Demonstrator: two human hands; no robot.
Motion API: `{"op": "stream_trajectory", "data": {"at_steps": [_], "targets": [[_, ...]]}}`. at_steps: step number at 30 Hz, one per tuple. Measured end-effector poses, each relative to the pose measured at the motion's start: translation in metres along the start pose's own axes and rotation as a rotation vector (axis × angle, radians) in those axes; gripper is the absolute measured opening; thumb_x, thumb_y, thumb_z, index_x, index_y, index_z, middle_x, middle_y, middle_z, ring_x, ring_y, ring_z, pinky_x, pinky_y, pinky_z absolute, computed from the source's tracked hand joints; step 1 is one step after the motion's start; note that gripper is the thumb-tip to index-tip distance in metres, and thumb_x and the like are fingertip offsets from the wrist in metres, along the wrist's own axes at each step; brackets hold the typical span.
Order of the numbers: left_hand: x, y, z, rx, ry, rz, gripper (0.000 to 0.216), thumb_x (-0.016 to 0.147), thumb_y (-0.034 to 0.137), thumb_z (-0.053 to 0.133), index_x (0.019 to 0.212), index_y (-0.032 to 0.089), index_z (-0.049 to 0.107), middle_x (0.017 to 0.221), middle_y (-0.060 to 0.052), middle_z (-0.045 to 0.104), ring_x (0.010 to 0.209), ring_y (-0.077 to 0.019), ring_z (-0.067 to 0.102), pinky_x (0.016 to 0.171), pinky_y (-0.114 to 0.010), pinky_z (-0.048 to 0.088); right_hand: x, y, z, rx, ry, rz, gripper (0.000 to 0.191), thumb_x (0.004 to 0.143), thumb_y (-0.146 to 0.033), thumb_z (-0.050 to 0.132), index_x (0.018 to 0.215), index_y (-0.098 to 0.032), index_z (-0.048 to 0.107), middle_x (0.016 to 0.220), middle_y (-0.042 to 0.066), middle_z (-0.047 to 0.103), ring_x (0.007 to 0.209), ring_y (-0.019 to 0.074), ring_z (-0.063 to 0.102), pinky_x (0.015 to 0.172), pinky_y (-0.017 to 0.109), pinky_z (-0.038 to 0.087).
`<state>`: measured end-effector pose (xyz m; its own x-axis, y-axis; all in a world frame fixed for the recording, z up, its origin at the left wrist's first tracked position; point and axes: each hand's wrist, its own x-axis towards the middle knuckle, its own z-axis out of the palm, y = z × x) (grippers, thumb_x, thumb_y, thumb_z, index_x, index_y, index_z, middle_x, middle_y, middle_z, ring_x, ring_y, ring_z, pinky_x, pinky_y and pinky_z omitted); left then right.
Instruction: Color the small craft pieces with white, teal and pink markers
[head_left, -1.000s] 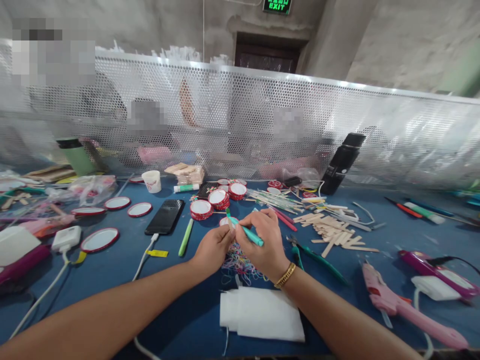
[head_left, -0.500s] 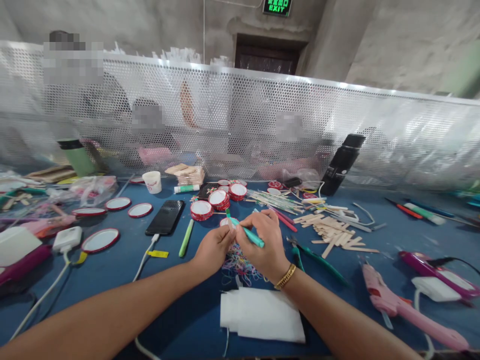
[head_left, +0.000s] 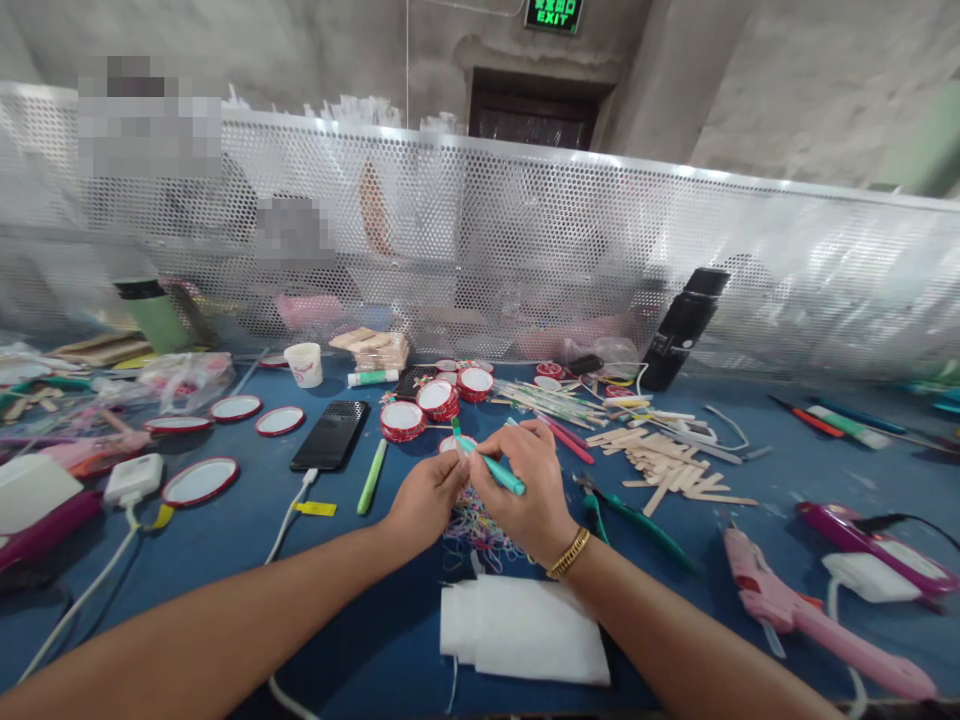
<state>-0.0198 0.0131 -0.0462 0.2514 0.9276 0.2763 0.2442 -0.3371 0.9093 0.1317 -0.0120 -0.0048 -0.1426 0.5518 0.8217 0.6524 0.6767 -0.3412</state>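
My left hand [head_left: 427, 500] pinches a small flat stick with a green-coloured end [head_left: 455, 425], probably a wooden craft stick. In my right hand [head_left: 529, 490] is a turquoise marker pen [head_left: 499, 473], slanting up to the left. Its tip meets the stick just below the green end; fingers partly hide the contact. Beneath both hands lies a heap of thin coloured bands [head_left: 484, 525]. A round white lid with a red rim [head_left: 448, 443] is partly covered behind my fingers. Closer to me lies a folded white cloth or paper [head_left: 536, 630].
Behind the hands sit red-rimmed round tins [head_left: 403, 420]. Wooden sticks [head_left: 664, 460], green-handled pliers [head_left: 649, 525] and a pink glue gun [head_left: 795, 610] lie to the right. A phone [head_left: 330, 435] and green pen [head_left: 372, 477] lie left. A perforated metal screen [head_left: 510, 240] spans the back.
The turquoise marker's tip has shifted slightly up and left along the stick, towards its green end. Both hands keep nearly the same place and grip.
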Motion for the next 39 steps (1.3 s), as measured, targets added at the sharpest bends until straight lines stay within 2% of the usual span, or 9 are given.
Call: {"op": "stream_trajectory", "data": {"at_steps": [7,12,26,39], "targets": [[0.0020,-0.0044,-0.0003,0.037,0.025,-0.019,0.046,0.089,0.058,0.048,0.069,0.018,0.058,0.057,0.003,0.045,0.057,-0.0130,0.038,0.054,-0.025,0.029,0.0014,0.0042,-0.0022,-0.046,0.032,0.036,0.016,0.085,-0.020,0.058,0.070,-0.022,0.052,0.064,-0.004,0.059,0.063,0.0144,0.053,0.089,0.039,0.035],[0.0014,-0.0063,0.0004,0.011,0.021,-0.001,0.048,0.088,0.060,0.049,0.069,0.017,0.058,0.058,0.002,0.044,0.058,-0.0132,0.038,0.055,-0.026,0.029,0.0012,0.0009,-0.0022,-0.008,0.040,0.011,0.014,0.085,-0.020,0.059,0.072,-0.022,0.053,0.066,-0.003,0.061,0.065,0.0147,0.056,0.091,0.040,0.034],[-0.0006,0.0014,0.0004,-0.016,-0.020,0.000,0.048,0.089,0.060,0.048,0.068,0.017,0.056,0.057,0.004,0.040,0.056,-0.0118,0.033,0.054,-0.025,0.029,-0.0006,-0.0020,0.0001,0.001,0.020,-0.008,0.014,0.086,-0.021,0.058,0.072,-0.022,0.054,0.067,-0.004,0.062,0.065,0.0142,0.058,0.094,0.040,0.033],[0.0010,-0.0023,-0.0003,0.001,0.012,-0.002,0.046,0.089,0.057,0.051,0.067,0.017,0.056,0.058,0.003,0.043,0.057,-0.0126,0.036,0.055,-0.026,0.028,0.0013,0.0006,-0.0017,-0.018,0.037,0.024,0.014,0.085,-0.020,0.059,0.072,-0.022,0.053,0.066,-0.003,0.061,0.065,0.0147,0.055,0.091,0.040,0.033]]}}
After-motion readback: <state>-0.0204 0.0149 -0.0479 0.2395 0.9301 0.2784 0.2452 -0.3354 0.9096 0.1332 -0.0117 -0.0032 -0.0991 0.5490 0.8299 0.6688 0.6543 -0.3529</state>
